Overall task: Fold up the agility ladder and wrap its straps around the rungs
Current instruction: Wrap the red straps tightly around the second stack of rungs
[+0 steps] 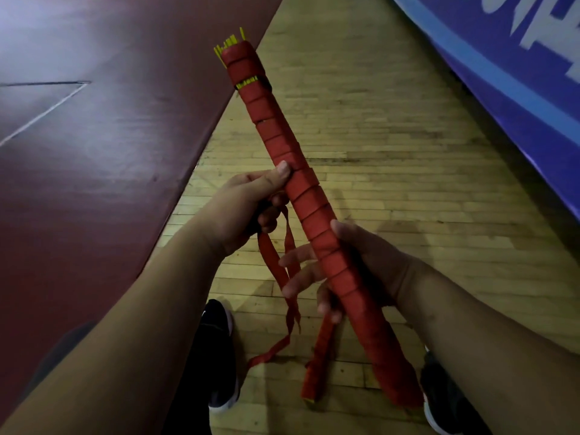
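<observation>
Two grips share the work: the left grip point(248, 202) is closed round the long red strap-wrapped bundle of yellow plastic rungs point(276, 130), thumb pinning a turn, while the right grip point(373, 259) clamps it lower down, fingers spread beneath. Held slanting above the wooden plank floor point(376, 152), it trails loose red strap tails point(290, 296). I'd hold that thumb down and wind them taut, overlapping.

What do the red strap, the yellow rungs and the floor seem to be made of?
The red strap looks like woven fabric webbing, matte: its loose ends hang limp and crease. The yellow rungs are probably plastic: thin, flat, straight strips poking from the wrap; finish too small to tell. The floor is wood: narrow boards with worn, slightly glossy varnish.
</observation>
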A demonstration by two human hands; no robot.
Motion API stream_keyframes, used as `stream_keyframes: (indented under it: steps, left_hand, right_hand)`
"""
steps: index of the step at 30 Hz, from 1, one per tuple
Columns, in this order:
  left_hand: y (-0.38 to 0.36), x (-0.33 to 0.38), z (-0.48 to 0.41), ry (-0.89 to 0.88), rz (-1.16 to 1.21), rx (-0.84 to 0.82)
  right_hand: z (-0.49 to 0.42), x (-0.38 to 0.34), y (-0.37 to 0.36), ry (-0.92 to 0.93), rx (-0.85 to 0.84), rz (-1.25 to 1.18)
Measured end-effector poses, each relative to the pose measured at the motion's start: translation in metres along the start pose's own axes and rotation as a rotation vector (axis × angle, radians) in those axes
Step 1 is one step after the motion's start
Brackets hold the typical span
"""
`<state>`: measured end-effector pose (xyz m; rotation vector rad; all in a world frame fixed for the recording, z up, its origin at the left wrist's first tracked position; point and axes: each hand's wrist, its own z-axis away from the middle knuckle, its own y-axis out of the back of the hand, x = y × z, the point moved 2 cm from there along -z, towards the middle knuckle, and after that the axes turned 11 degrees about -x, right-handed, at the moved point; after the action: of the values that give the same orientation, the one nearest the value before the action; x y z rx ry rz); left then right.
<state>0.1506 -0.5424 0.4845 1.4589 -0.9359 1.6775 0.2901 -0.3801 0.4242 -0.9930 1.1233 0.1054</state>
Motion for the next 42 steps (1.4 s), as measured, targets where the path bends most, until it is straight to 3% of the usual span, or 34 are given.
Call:
stream_keyframes:
  steps: [4, 8, 13, 20, 28, 36, 42]
  left_hand:
    - [0.001, 0.005, 0.003, 0.022, -0.127, -0.048]
    - [0.006, 0.009, 0.010, 0.071, -0.343, -0.001]
    - [0.011, 0.007, 0.013, 0.169, -0.438, 0.039]
    - [0.017, 0.008, 0.014, 0.338, -0.279, 0.043]
    - [0.020, 0.003, 0.009, 0.226, -0.117, 0.141]
    - [0.017, 0.000, 0.008, 0.280, -0.363, 0.178]
    - [0.009, -0.002, 0.005, 0.365, -0.337, 0.267]
  right_hand:
    - [0.000, 0.002, 0.001, 0.017, -0.014, -0.054]
    - [0.007, -0.006, 0.008, -0.016, 0.142, 0.026]
    - [0.008, -0.012, 0.012, -0.112, 0.352, 0.154]
    - [0.001, -0.009, 0.015, -0.128, 0.591, 0.299]
    - [-0.004, -0.014, 0.012, -0.105, 0.635, 0.366]
    - [-0.003, -0.012, 0.012, -0.086, 0.751, 0.425]
    - [-0.006, -0.005, 0.014, -0.099, 0.872, 0.539]
